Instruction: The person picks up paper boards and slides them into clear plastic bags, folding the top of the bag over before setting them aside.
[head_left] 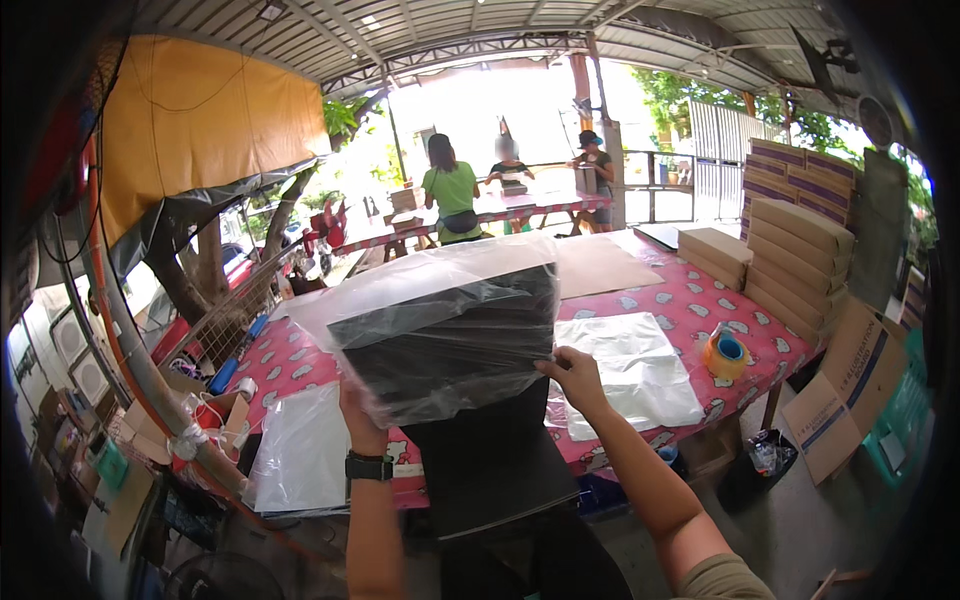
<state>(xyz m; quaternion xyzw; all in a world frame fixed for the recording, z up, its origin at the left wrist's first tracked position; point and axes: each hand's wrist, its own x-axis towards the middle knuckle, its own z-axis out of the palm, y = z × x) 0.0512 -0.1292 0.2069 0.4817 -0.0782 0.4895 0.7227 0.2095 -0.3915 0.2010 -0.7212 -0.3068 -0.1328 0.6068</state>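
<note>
A clear plastic bag [440, 262] is raised over the table with black sheets or boards [450, 325] inside it. My left hand [362, 415], with a dark watch on the wrist, is closed on its lower left corner; the plastic partly hides those fingers. At the lower right edge, my right hand [572, 376] pinches the bag between thumb and fingers. Below the bag, a black board or stack of boards [495, 480] lies at the table's near edge. Flat clear plastic bags lie on both sides, one pile [300, 455] at left and another [630, 375] at right.
The table has a pink patterned cover [690, 300]. Tape rolls [726, 355] sit at its right. Brown wrapped packs [800, 255] are stacked at the far right corner. A metal pole [150, 370] stands close on the left. Several people work at a farther table [490, 208].
</note>
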